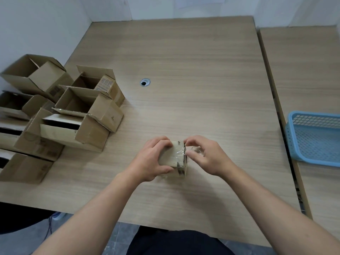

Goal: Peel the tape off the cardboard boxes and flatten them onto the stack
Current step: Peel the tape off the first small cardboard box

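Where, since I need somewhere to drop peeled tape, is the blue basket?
The blue basket sits at the head view's far right edge, on the neighbouring table, right of the right hand and the taped box.

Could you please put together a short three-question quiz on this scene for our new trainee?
1. True or false: the left hand grips the small taped box.
2. On which side of the person does the blue basket sit? A) left B) right C) straight ahead, at the far edge.
3. Fill in: the right hand pinches clear ____ at the box's top edge.
Key: 1 true; 2 B; 3 tape.
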